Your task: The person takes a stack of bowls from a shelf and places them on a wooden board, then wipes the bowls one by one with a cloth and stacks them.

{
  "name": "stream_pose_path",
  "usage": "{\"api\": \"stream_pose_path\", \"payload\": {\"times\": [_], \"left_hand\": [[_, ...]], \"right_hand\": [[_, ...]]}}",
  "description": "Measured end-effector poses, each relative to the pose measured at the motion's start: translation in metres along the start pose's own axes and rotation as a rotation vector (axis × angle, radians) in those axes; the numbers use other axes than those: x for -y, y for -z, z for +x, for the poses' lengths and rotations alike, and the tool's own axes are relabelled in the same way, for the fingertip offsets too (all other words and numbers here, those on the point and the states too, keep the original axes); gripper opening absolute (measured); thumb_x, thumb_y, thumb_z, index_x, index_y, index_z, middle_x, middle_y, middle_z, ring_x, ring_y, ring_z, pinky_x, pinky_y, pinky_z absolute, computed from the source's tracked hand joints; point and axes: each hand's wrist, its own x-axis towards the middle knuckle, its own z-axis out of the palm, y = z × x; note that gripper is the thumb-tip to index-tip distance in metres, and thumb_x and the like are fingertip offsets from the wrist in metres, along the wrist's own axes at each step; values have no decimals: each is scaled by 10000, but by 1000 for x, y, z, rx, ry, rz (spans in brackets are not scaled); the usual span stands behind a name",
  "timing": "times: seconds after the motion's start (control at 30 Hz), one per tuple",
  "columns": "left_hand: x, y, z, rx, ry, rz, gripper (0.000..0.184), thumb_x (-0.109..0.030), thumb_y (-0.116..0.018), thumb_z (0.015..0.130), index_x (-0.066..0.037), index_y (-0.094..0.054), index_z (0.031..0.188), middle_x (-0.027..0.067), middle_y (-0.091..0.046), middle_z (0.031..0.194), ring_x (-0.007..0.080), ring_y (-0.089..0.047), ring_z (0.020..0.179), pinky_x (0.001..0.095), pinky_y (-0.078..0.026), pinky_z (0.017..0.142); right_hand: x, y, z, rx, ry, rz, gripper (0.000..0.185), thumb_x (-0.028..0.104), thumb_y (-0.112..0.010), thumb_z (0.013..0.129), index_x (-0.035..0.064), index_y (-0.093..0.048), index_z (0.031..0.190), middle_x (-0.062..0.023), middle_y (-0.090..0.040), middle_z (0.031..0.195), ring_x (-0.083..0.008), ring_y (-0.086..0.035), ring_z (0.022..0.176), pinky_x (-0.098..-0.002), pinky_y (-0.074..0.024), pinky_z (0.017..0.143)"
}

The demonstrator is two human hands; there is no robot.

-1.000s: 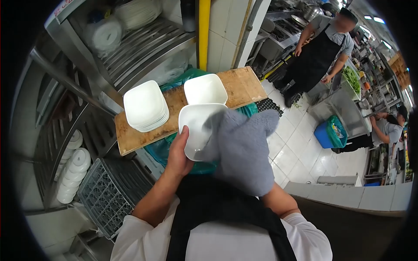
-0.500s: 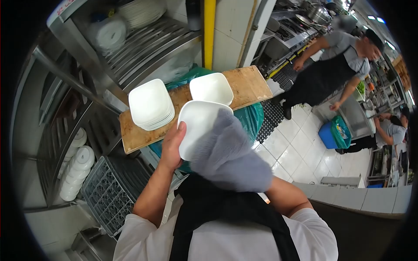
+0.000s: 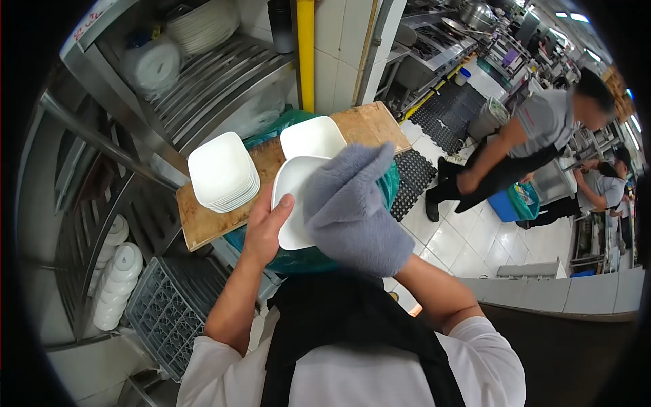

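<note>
My left hand [image 3: 266, 227] grips the left edge of a white square bowl [image 3: 290, 183], thumb on its inner side. A grey cloth [image 3: 356, 207] covers my right hand and lies against the right part of this bowl; the fingers are hidden beneath it. Beyond, another white bowl [image 3: 313, 138] rests on a wooden board [image 3: 376, 132]. To the left on the same board stands a stack of white square dishes [image 3: 222, 169].
Metal shelves [image 3: 217, 88] with plates rise at the upper left. A grey dish rack [image 3: 169, 308] and stacked white cups [image 3: 119, 285] are at the lower left. One person [image 3: 522, 146] walks at the right; another [image 3: 600, 186] stands farther off, near a blue bin [image 3: 503, 205].
The grey cloth has shifted and folded differently over the bowl, which is turned more to the side. The nearer person at the right has moved and leans forward.
</note>
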Motion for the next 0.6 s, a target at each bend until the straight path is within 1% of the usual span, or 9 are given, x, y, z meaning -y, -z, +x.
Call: {"api": "stream_pose_path", "payload": {"times": [0.07,0.1,0.17,0.33,0.4,0.43,0.53,0.57,0.6], "left_hand": [[0,-1,1,-8,-29,28,502,-265,-535,988,13,-427,1391,92,-583,1232,150,-545,1096,285,-423,949],[2,-3,0,-22,-12,3,497,-257,-536,986,15,-429,1387,94,-586,1227,148,-548,1091,285,-426,945],[5,-5,-1,-44,26,-37,487,-243,-540,981,18,-435,1379,98,-590,1219,146,-553,1080,285,-432,938],[-5,-4,4,-98,-55,-84,473,-207,-524,981,15,-428,1387,108,-592,1220,154,-571,1071,284,-450,921],[-8,-7,7,-82,-68,-107,473,-206,-524,980,15,-426,1386,109,-590,1224,157,-573,1071,286,-452,923],[-7,-9,7,-82,-55,-116,470,-202,-522,980,16,-426,1386,110,-588,1228,157,-572,1076,288,-451,927],[-5,-16,4,-61,-24,-95,471,-192,-521,979,16,-418,1389,112,-583,1236,163,-566,1094,293,-445,940],[-4,-19,3,-45,-21,-61,478,-191,-524,978,16,-411,1393,114,-582,1239,169,-564,1104,294,-441,947],[-3,-23,2,-27,-19,-27,485,-190,-527,977,16,-404,1398,115,-580,1241,175,-561,1113,296,-436,954]], "right_hand": [[10,23,9,140,-38,-79,147,152,-600,775,30,-675,806,-147,-635,845,-321,-617,790,-496,-463,832],[10,23,6,134,-2,38,144,166,-630,741,24,-652,745,-167,-615,830,-335,-603,803,-526,-466,781],[5,25,0,137,-5,287,146,167,-671,678,29,-624,672,-173,-603,810,-339,-595,807,-525,-472,720],[-32,53,-30,179,-176,917,143,107,-726,541,87,-604,613,-104,-636,786,-283,-625,759,-366,-486,672],[-35,54,-32,60,-276,912,165,103,-738,519,99,-590,591,-89,-641,783,-271,-628,771,-335,-488,673],[-33,50,-30,-65,-343,782,169,112,-740,525,100,-581,581,-87,-639,785,-270,-626,791,-335,-487,683],[-32,48,-22,-47,-408,355,185,177,-723,596,88,-575,661,-98,-613,810,-280,-595,877,-351,-457,771],[-17,56,-9,49,-498,277,199,200,-715,615,85,-569,687,-97,-602,816,-288,-582,896,-371,-433,794],[-19,27,-22,100,-479,135,207,201,-697,646,70,-586,760,-113,-598,865,-296,-563,945,-387,-416,832]]}}
